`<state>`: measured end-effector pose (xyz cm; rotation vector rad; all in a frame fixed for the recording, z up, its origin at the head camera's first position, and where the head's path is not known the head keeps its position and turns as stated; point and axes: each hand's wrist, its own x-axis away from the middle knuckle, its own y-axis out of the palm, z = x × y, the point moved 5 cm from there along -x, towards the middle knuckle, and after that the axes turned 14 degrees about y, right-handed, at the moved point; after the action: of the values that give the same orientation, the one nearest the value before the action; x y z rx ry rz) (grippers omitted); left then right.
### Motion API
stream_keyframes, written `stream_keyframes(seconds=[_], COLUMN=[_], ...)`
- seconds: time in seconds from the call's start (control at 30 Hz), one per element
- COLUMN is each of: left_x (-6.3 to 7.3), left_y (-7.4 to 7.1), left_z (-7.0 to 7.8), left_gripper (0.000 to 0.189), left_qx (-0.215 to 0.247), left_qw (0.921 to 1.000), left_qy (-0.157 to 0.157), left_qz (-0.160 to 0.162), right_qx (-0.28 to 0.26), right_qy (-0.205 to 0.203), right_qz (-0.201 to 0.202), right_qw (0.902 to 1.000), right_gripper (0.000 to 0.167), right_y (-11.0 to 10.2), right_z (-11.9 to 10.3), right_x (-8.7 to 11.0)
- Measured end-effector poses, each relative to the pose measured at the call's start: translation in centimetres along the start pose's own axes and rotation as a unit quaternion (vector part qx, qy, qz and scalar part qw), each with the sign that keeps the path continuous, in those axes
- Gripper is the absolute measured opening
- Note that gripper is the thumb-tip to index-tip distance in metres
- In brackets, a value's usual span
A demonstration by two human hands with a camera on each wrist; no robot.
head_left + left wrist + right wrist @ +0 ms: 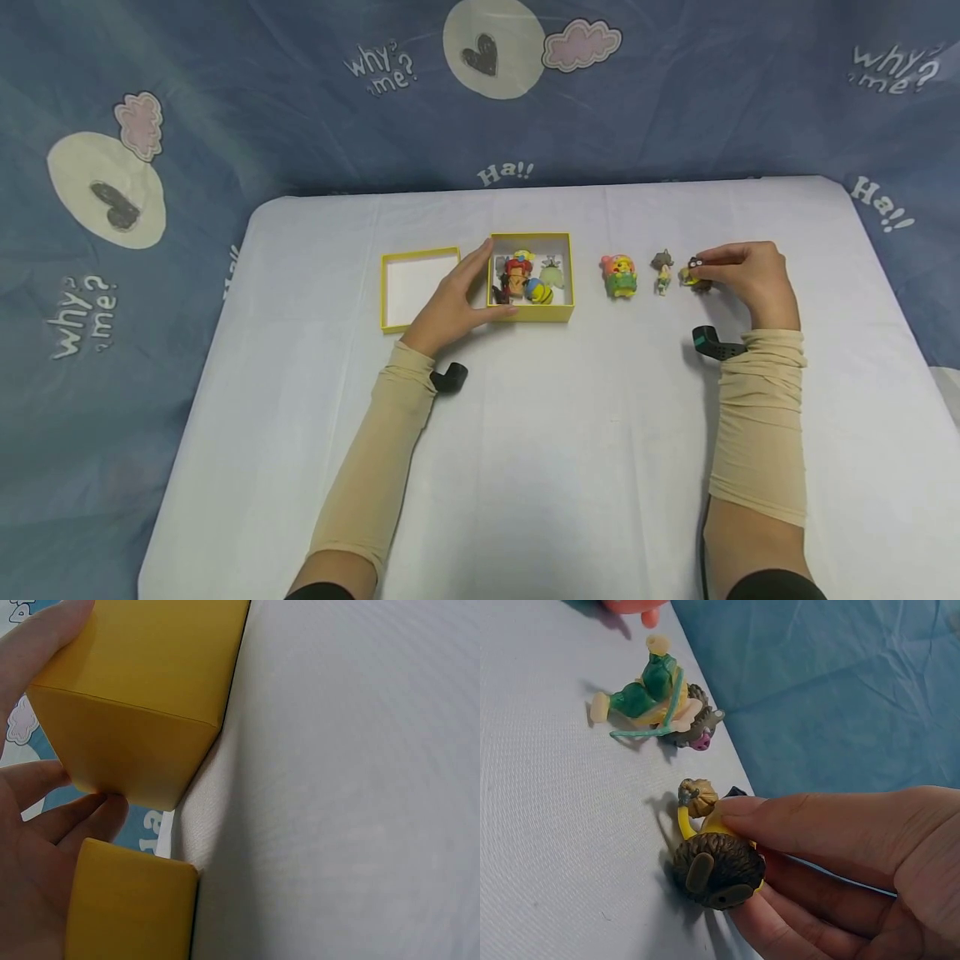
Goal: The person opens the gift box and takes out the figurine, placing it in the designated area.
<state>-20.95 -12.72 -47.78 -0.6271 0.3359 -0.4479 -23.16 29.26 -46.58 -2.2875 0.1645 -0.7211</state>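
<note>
My left hand (448, 310) grips the near left corner of an open yellow box (542, 313), thumb along the front wall and fingers against the left side. Inside the box lie several small toy figurines, among them a red-haired one (517, 275) and a yellow-and-blue striped one (539, 292). At the right, my right hand (761, 282) pinches a yellow figurine with dark brown textured hair (718, 862) between thumb and fingers, low over the white cloth. Beside it lies a grey-haired figurine in green trousers (649, 694).
A yellow-rimmed box lid (384, 293) lies left of the box, its white inside facing up. Between box and right hand lies a colourful figurine (619, 277) with a green lower part. A blue patterned curtain (300, 108) hangs behind the white-covered table (525, 467).
</note>
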Motion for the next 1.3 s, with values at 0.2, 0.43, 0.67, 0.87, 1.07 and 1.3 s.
stream_keyframes(seconds=[0.2,0.43,0.67,0.87,1.07,1.3], left_x=[0.0,0.0,0.0,0.0,0.0,0.0], left_y=[0.0,0.0,0.0,0.1,0.1,0.1], left_z=[0.1,0.1,-0.1,-0.3,-0.3,-0.2], left_gripper=[0.111,0.110,0.112,0.112,0.112,0.111], left_qx=[-0.002,-0.002,-0.002,-0.003,-0.003,-0.004], left_qw=[1.0000,1.0000,1.0000,1.0000,1.0000,1.0000], left_qy=[0.001,0.003,0.005,0.004,0.003,0.004], left_qz=[0.000,0.000,0.000,0.004,0.004,0.002], right_qx=[0.002,0.007,0.009,0.008,0.012,-0.008], right_qy=[0.002,-0.001,-0.003,0.003,0.011,0.034], right_qz=[0.002,0.005,0.004,-0.001,-0.005,0.030], right_qw=[1.0000,1.0000,0.9999,1.0000,0.9999,0.9990], right_gripper=[0.047,0.046,0.049,0.052,0.057,0.055], right_y=[0.0,0.0,0.0,0.0,-0.3,-0.7], right_z=[0.0,0.0,0.0,-0.1,0.0,-0.4], right_x=[0.0,0.0,0.1,0.3,0.6,1.0])
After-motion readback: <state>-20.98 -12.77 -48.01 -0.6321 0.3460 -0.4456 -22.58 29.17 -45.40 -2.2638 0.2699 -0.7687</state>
